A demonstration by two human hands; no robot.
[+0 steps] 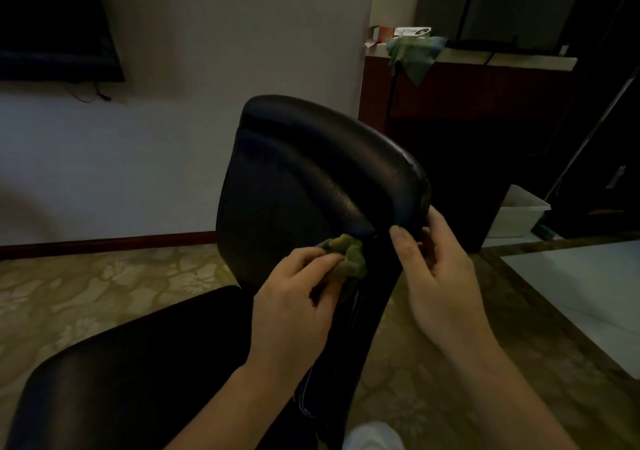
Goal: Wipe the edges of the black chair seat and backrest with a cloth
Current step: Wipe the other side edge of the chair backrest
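Forearms reach up from the bottom edge. I've got my left hand closed round the bunched green cloth, thumb and fingers pinching it against the black chair backrest, right under the padded top roll. My right hand grips the backrest's right edge, thumb on the front face, fingers curled behind. Low left, the black chair seat sits below the cloth. Underneath is patterned carpet; behind, a second green cloth hangs off the wooden counter.
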